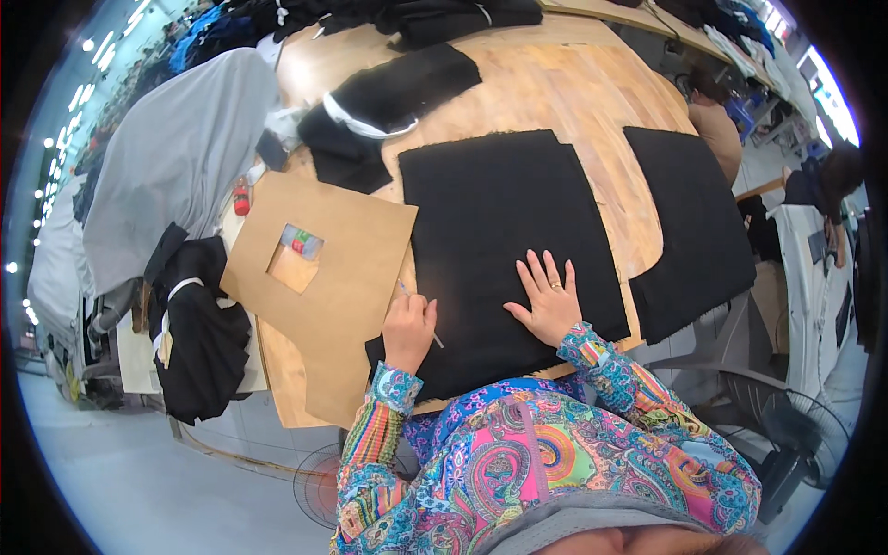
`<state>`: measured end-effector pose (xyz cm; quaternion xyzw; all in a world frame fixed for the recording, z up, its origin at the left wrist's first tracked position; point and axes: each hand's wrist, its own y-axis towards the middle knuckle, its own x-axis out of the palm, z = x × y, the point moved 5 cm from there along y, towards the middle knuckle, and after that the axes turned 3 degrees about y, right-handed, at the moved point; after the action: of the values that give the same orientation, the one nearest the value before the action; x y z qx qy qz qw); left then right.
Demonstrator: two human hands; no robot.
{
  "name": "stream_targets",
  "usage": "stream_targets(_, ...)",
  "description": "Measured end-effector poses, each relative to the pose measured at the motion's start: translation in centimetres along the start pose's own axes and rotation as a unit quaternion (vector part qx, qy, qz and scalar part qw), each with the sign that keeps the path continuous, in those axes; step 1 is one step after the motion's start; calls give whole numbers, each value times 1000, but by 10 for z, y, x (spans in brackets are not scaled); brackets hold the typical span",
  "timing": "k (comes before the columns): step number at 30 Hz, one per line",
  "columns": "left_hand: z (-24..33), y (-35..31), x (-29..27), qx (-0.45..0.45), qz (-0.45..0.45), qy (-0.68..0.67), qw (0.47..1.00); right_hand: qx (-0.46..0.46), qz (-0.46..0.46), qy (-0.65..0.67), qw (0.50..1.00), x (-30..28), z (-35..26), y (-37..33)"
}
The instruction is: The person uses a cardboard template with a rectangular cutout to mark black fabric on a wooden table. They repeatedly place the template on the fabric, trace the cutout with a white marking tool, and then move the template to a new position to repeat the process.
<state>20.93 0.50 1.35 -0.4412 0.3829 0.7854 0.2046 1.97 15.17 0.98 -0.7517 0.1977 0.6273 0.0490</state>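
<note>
Right of the left hand (410,326), a black fabric panel (490,208) | left curled around a slim, slanting stick (438,341) | right hand (549,298) spread flat, nearer the panel's middle

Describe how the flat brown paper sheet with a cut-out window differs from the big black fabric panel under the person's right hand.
Colour: the brown paper sheet is light tan; the black fabric panel is dark.
Opening: the brown paper sheet has a four-sided hole; the black fabric panel shows none.
Touch: the right hand lies spread on the black fabric panel, not the brown paper sheet.
Shared: both lie on the wooden table.
</note>
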Motion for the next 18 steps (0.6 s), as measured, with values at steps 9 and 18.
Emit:
stream_targets(9, 1, 1, -4, 0, 17, 0, 1000, 0, -20, -14, 1000, 5, -1, 0)
stream_targets(18, 0, 1, -5, -2, 11, -16, 1000, 4, -23, -19, 1000, 6, 1, -1)
